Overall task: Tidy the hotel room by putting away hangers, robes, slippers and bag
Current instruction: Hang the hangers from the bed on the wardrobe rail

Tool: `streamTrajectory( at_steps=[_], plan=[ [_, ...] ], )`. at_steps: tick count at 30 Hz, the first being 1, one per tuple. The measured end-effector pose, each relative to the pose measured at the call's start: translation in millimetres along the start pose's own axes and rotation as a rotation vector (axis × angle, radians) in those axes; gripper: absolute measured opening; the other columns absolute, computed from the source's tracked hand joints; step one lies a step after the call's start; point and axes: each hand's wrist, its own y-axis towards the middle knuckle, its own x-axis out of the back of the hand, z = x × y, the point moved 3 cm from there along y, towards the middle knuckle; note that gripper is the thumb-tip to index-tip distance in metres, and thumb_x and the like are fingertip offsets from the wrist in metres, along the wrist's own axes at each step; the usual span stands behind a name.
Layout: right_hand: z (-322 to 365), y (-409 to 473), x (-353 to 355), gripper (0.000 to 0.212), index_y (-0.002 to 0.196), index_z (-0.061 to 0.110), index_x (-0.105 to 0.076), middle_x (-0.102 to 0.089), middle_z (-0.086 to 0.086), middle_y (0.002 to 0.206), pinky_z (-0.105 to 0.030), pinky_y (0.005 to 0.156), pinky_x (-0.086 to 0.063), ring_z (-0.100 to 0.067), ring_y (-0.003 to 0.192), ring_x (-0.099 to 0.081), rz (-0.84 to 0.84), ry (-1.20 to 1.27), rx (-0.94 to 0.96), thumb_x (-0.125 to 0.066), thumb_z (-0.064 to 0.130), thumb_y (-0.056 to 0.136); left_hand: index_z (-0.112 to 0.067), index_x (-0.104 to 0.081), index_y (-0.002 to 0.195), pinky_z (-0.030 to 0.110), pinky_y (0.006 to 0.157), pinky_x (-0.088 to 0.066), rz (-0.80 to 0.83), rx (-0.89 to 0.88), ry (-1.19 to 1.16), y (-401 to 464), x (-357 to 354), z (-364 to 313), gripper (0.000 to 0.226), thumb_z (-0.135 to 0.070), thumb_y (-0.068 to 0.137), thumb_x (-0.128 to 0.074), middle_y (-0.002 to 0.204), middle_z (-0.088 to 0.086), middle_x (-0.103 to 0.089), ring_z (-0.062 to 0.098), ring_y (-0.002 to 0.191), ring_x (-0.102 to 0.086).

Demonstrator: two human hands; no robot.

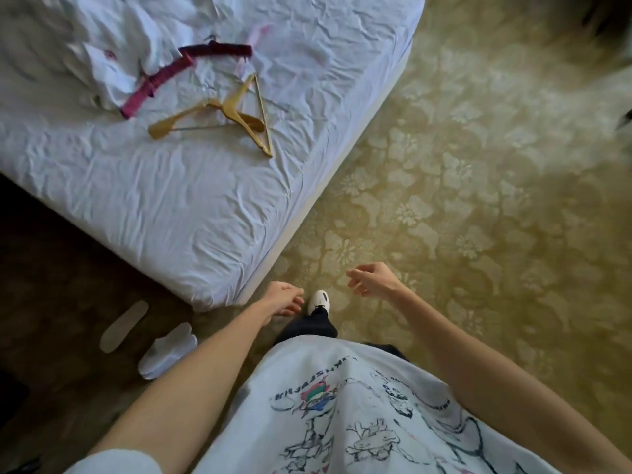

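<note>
Two wooden hangers (236,114) lie crossed on the white bed (191,200). Above them lie two dark red padded hangers (164,75), one partly over a crumpled white robe (102,63) at the upper left of the bed. On the carpet left of me sits a white slipper (167,350), and beside it another slipper lies sole up (123,326). My left hand (284,299) hangs near the bed corner, fingers loosely curled, holding nothing. My right hand (371,278) is out in front over the carpet, fingers relaxed and empty.
A patterned yellow-green carpet (461,200) spreads to the right of the bed. My white shoe (318,301) steps forward between my hands. A dark blurred object (605,15) shows at the top right corner. The floor left of the bed lies in shadow.
</note>
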Motion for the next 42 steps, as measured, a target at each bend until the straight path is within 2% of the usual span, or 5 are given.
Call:
streamTrajectory(
  at_steps=[6,14,23,31,42],
  plan=[
    [34.5,59.0,93.5,0.023,0.102,0.007,-0.074,-0.075,-0.006,0.091,-0.022,0.060,-0.055,-0.014,0.068,-0.067,-0.146,0.082,-0.086,-0.062,0.026,0.098,-0.006,-0.070,0.103,0.019,0.050,-0.052,0.107,-0.076,0.070,70.6,-5.7,-157.4,0.017,-0.021,0.099,-0.063,0.089,0.009,-0.073,0.011,0.061,-0.066],
    [52.5,154.7,243.6,0.018,0.099,0.010,-0.074,-0.075,-0.006,0.087,-0.028,0.065,-0.055,-0.016,0.068,-0.064,-0.279,0.207,-0.248,-0.060,0.022,0.097,-0.006,-0.069,0.103,0.020,0.054,-0.053,0.210,-0.174,0.101,176.6,-48.5,-369.4,0.021,-0.025,0.098,-0.064,0.088,0.006,-0.075,0.012,0.064,-0.068],
    [183.0,286.5,417.5,0.019,0.095,0.011,-0.073,-0.075,-0.005,0.089,-0.032,0.072,-0.059,-0.014,0.071,-0.069,-0.292,0.080,-0.122,-0.060,0.025,0.097,-0.003,-0.072,0.100,0.023,0.056,-0.053,0.136,-0.165,-0.036,272.2,-56.7,-568.6,0.027,-0.028,0.095,-0.065,0.089,0.012,-0.075,0.018,0.066,-0.067],
    [375.0,412.4,455.1,0.022,0.099,0.008,-0.074,-0.076,-0.005,0.087,-0.028,0.073,-0.058,-0.013,0.074,-0.070,-0.060,-0.240,0.123,-0.062,0.026,0.096,-0.008,-0.070,0.081,0.027,0.058,-0.048,-0.037,-0.033,-0.365,336.8,-0.3,-629.4,0.017,-0.024,0.087,-0.066,0.074,0.007,-0.068,0.018,0.058,-0.060],
    [588.8,590.6,403.7,0.019,0.101,0.012,-0.074,-0.077,-0.004,0.091,-0.022,0.066,-0.055,-0.015,0.073,-0.070,0.363,-0.696,0.234,-0.064,0.026,0.095,-0.003,-0.073,0.096,0.024,0.059,-0.052,-0.353,0.187,-0.929,423.1,95.0,-643.6,0.030,-0.032,0.091,-0.066,0.088,0.008,-0.074,0.018,0.068,-0.067]
  ],
)
